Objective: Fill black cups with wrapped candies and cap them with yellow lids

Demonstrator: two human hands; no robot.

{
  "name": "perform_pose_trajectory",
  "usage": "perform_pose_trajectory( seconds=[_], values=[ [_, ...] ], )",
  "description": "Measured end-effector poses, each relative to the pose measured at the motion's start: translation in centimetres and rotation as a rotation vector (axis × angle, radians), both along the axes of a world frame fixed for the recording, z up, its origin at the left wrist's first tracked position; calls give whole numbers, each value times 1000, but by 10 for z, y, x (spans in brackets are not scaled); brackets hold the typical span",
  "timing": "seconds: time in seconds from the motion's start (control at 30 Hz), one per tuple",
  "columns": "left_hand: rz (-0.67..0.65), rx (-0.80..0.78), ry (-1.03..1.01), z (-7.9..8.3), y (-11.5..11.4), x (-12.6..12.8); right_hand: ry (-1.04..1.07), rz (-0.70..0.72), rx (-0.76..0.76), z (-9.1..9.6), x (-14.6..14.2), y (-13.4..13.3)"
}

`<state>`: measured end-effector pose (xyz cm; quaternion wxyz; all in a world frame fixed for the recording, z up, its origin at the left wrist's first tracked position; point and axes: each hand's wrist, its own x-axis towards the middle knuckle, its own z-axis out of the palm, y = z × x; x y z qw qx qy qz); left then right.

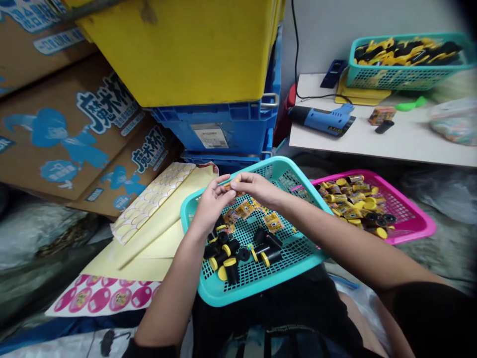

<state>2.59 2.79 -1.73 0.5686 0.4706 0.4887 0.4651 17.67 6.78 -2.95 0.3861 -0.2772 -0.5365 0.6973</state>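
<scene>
My left hand point(211, 203) and my right hand point(256, 190) meet above a teal mesh basket point(208, 291) on my lap. Both pinch one small yellow-and-black piece point(230, 185) between their fingertips. In the basket lie several black cylinders with yellow caps point(231, 258) and small orange printed packets point(273, 222). My fingers are curled, not spread.
A pink basket point(417, 233) with wrapped pieces sits to the right. Sticker sheets point(152, 196) and pink round stickers point(100, 297) lie at left. Cardboard boxes point(67, 129), blue crates point(223, 129) and a yellow bin point(179, 49) stand behind. A white table point(410, 139) holds a blue tool point(324, 121) and a teal basket point(406, 74).
</scene>
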Motion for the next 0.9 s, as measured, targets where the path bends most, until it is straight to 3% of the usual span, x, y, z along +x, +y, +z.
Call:
perform_pose_trajectory(
  seconds=[0.1,0.17,0.23,0.3,0.37,0.43,0.53,0.63,0.77,0.9],
  values=[
    [35,-36,-91,-1,1,-4,-64,-27,24,-4,-6,0],
    [105,-36,-86,0,3,-10,-218,-62,137,-10,-11,-2],
    [153,-25,-53,1,5,-16,-477,-19,446,-21,-19,-6],
    [192,-1,-17,4,6,-21,-716,176,871,-32,-27,-11],
    [243,34,0,6,8,-22,-831,377,1187,-41,-36,-17],
    [283,57,-18,6,9,-20,-893,456,1364,-45,-43,-19],
    [279,56,-77,3,10,-15,-1000,458,1555,-44,-51,-19],
    [248,27,-144,-2,9,-12,-1018,447,1535,-38,-49,-19],
    [179,-23,-231,-9,8,-13,-1061,374,1204,-20,-25,-19],
    [89,-44,-275,-13,7,-15,-978,7,776,3,18,-6]
  ],
)
